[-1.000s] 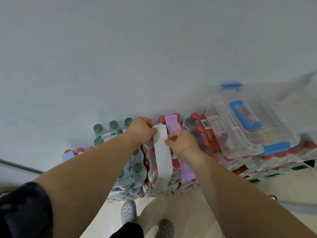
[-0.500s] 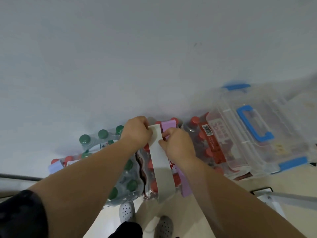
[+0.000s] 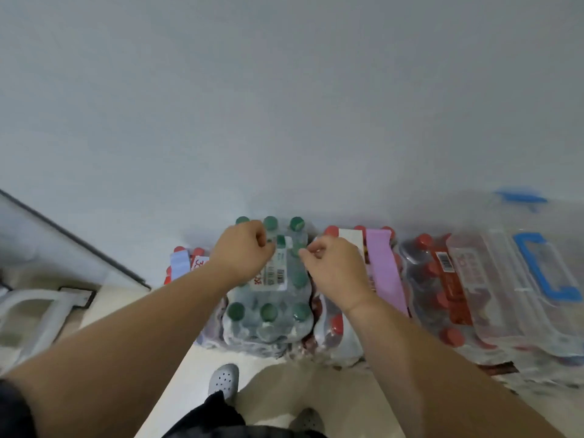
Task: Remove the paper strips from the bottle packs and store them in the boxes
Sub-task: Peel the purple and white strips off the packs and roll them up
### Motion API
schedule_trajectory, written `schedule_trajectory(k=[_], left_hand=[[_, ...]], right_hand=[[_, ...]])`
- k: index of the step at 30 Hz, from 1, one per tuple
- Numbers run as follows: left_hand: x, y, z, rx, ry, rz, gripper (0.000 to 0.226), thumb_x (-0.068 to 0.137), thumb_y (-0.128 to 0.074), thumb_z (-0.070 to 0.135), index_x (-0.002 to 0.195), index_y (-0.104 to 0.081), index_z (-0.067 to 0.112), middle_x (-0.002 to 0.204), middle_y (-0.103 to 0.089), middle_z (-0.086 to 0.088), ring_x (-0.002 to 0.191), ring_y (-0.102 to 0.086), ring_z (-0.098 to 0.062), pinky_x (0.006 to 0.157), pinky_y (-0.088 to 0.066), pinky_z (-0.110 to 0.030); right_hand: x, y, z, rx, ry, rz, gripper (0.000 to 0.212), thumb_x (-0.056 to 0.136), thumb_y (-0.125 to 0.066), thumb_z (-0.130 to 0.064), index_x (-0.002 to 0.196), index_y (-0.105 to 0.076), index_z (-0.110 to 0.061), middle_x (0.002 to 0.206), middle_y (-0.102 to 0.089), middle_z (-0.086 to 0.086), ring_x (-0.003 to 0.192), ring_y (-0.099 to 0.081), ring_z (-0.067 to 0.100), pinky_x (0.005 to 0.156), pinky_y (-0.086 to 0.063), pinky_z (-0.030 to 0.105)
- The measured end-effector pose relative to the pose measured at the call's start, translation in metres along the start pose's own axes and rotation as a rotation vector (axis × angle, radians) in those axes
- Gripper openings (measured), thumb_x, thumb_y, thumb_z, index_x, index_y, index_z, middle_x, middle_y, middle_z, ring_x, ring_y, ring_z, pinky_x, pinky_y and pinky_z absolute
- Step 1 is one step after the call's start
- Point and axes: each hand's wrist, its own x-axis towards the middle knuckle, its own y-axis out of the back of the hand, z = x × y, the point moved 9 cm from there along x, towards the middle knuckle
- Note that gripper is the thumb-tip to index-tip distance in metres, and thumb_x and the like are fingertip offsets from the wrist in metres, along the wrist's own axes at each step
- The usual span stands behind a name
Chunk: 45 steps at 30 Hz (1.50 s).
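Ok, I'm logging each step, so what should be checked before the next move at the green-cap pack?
1. Hands at green pack: ok; left hand and right hand sit over it.
2. Grip on a strip there: cannot tell; fingers curled, picture blurred.
3. Red pack cleared: not ok; white strip and purple strip lie on it.
4. Left pack cleared: not ok; lilac strip on it.
5. Box open: not ok; lid looks shut.

The green-cap bottle pack (image 3: pixel 268 320) is wrapped in clear, glossy, wrinkled plastic film. At its 3 o'clock, the white strip (image 3: pixel 350 240) and the lilac strip (image 3: pixel 384 273) look like matt paper. Farther that way, the box (image 3: pixel 505 279) is clear hard plastic, with a blue handle (image 3: pixel 537 268). The wall (image 3: pixel 284 105) is matt.
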Motion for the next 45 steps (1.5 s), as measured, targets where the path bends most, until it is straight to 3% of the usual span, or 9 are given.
schedule_trajectory(k=[4,8,16,20,25,28,34,41,45], left_hand=[[-0.020,0.042,-0.093,0.017,0.118,0.042,0.028,0.083,-0.064,0.022,0.063,-0.044,0.020,0.059,-0.053,0.003,0.058,-0.049,-0.020,0.050,-0.033,-0.027],[-0.024,0.059,-0.185,0.085,0.197,-0.008,0.025,0.083,-0.060,0.019,0.066,-0.043,0.020,0.062,-0.054,0.002,0.060,-0.048,-0.020,0.051,-0.032,-0.028],[0.023,0.057,-0.301,0.176,0.126,-0.189,0.016,0.092,-0.054,0.035,0.087,-0.053,0.020,0.067,-0.053,0.006,0.069,-0.054,-0.022,0.057,-0.036,-0.029],[0.055,0.036,-0.337,0.169,0.088,-0.266,0.024,0.092,-0.056,0.039,0.107,-0.056,0.020,0.087,-0.058,0.001,0.086,-0.059,-0.024,0.068,-0.041,-0.031],[0.090,-0.004,-0.373,0.150,0.019,-0.378,0.031,0.089,-0.062,0.038,0.116,-0.061,0.025,0.113,-0.058,-0.002,0.097,-0.063,-0.027,0.079,-0.049,-0.033],[0.105,-0.021,-0.395,-0.021,0.121,-0.351,0.035,0.090,-0.062,0.038,0.121,-0.061,0.022,0.115,-0.061,-0.002,0.094,-0.061,-0.022,0.083,-0.050,-0.033],[0.127,-0.051,-0.400,-0.198,0.183,-0.373,0.044,0.095,-0.060,0.035,0.135,-0.055,0.019,0.122,-0.063,-0.005,0.108,-0.060,-0.023,0.086,-0.047,-0.028],[0.127,-0.041,-0.386,-0.263,0.163,-0.301,0.020,0.086,-0.069,0.024,0.105,-0.066,0.020,0.104,-0.064,-0.004,0.089,-0.059,-0.020,0.073,-0.044,-0.026],[0.109,-0.033,-0.367,-0.434,0.109,-0.352,0.014,0.085,-0.072,0.021,0.098,-0.076,0.019,0.091,-0.071,0.003,0.075,-0.057,-0.008,0.071,-0.043,-0.021]], right_hand=[[-0.001,-0.056,-0.055,-0.069,0.064,-0.090,0.024,0.092,-0.064,-0.043,0.101,-0.074,-0.023,0.094,-0.076,-0.004,0.083,-0.071,0.014,0.072,-0.058,0.032],[-0.001,-0.122,-0.104,-0.174,0.121,-0.187,0.024,0.095,-0.060,-0.042,0.100,-0.072,-0.022,0.092,-0.075,-0.004,0.086,-0.069,0.017,0.080,-0.057,0.034],[0.038,-0.252,-0.139,-0.405,0.035,-0.250,0.021,0.095,-0.060,-0.045,0.097,-0.067,-0.025,0.093,-0.072,-0.004,0.082,-0.069,0.019,0.075,-0.062,0.039],[0.062,-0.308,-0.133,-0.590,0.058,-0.318,0.017,0.098,-0.059,-0.033,0.093,-0.067,-0.019,0.089,-0.073,-0.001,0.076,-0.068,0.017,0.067,-0.058,0.029],[0.094,-0.362,-0.117,-0.627,0.008,-0.408,0.025,0.098,-0.055,-0.033,0.078,-0.064,-0.020,0.076,-0.065,-0.002,0.071,-0.065,0.016,0.075,-0.059,0.036],[0.109,-0.387,-0.113,-0.644,0.022,-0.425,0.012,0.100,-0.056,-0.025,0.108,-0.064,-0.021,0.096,-0.069,0.001,0.085,-0.066,0.017,0.080,-0.058,0.033],[0.127,-0.420,-0.102,-0.717,0.071,-0.443,0.050,0.100,-0.057,-0.022,0.146,-0.041,-0.029,0.133,-0.056,0.005,0.119,-0.060,0.026,0.103,-0.052,0.045],[0.132,-0.411,-0.113,-0.587,0.060,-0.336,0.008,0.098,-0.059,-0.020,0.101,-0.066,-0.023,0.105,-0.058,0.003,0.089,-0.062,0.022,0.082,-0.057,0.037],[0.109,-0.391,-0.119,-0.416,0.023,-0.398,0.009,0.097,-0.062,-0.024,0.089,-0.063,-0.021,0.089,-0.064,-0.002,0.084,-0.064,0.022,0.078,-0.054,0.035]])
